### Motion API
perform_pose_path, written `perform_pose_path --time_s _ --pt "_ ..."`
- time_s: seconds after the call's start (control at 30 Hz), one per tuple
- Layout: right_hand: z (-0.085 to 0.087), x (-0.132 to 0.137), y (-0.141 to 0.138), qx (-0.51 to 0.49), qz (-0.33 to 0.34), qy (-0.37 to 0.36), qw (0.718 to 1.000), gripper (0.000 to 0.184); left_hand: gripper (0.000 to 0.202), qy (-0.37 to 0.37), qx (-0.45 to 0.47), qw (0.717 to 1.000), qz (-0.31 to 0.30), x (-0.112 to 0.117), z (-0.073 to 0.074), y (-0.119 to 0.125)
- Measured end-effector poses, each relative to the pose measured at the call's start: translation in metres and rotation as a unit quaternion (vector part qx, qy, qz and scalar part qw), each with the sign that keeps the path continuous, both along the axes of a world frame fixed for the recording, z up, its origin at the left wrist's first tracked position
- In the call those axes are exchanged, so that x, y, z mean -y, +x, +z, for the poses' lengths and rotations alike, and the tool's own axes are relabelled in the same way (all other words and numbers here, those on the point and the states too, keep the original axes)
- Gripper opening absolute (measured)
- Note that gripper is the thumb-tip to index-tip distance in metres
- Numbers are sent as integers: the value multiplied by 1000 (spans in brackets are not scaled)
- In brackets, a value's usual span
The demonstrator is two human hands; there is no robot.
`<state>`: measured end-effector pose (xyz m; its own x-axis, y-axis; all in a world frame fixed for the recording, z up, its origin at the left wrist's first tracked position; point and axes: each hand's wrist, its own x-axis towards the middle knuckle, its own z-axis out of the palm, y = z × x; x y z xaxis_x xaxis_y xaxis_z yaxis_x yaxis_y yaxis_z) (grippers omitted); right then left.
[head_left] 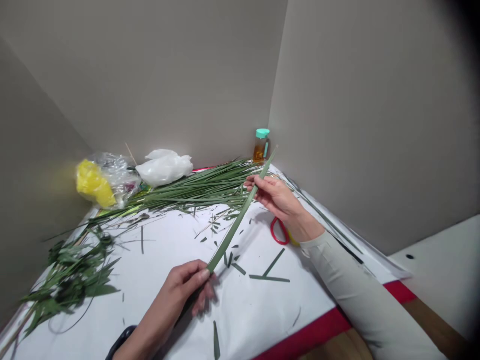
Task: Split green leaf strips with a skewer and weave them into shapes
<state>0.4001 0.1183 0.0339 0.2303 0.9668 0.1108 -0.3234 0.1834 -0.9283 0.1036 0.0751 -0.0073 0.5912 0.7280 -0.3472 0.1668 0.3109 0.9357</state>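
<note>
One long green leaf strip (236, 225) stretches diagonally between my two hands, above the white-covered table. My left hand (191, 282) pinches its lower part between thumb and fingers. Farther up, near the pointed tip, my right hand (275, 197) is closed on the same strip. Red-handled scissors (279, 231) lie under my right wrist, mostly hidden by it. Small cut leaf pieces (238, 268) are scattered on the white sheet below the strip.
A pile of long green leaves (195, 187) lies at the back. Leafy stems (75, 285) are at left. Behind stand a white plastic bag (165, 167), a yellow bundle (94, 184) in clear plastic, and a teal-lidded bottle (261, 147). Grey panels (180, 75) enclose the table.
</note>
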Motion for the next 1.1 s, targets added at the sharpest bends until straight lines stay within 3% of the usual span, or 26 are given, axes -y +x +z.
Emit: perform_pose_path --time_s 0.17,0.27,0.47,0.63,0.8,0.93,1.03,1.1 --pt "2 -2 1 -23 -4 9 1000 11 34 -49 26 997 -51 12 8 -2" --pt "-1 -1 -12 -1 25 9 1000 14 30 -42 47 998 -25 16 10 -5" --pt "-6 16 -63 80 132 -61 986 20 24 7 75 996 37 20 14 -3" --pt "-9 26 -85 155 184 -32 970 11 26 32 104 993 40 20 11 0" --pt "-12 25 -87 150 166 -3 975 11 27 0 135 989 64 21 4 -1" --pt "-19 21 -88 127 174 -44 975 26 25 -11 145 986 84 25 -1 -1" --pt "-24 18 -88 152 120 -67 979 39 26 -8 133 986 102 29 -5 0" --pt "-27 17 -86 233 56 -31 970 39 27 -13 126 986 108 30 -8 1"
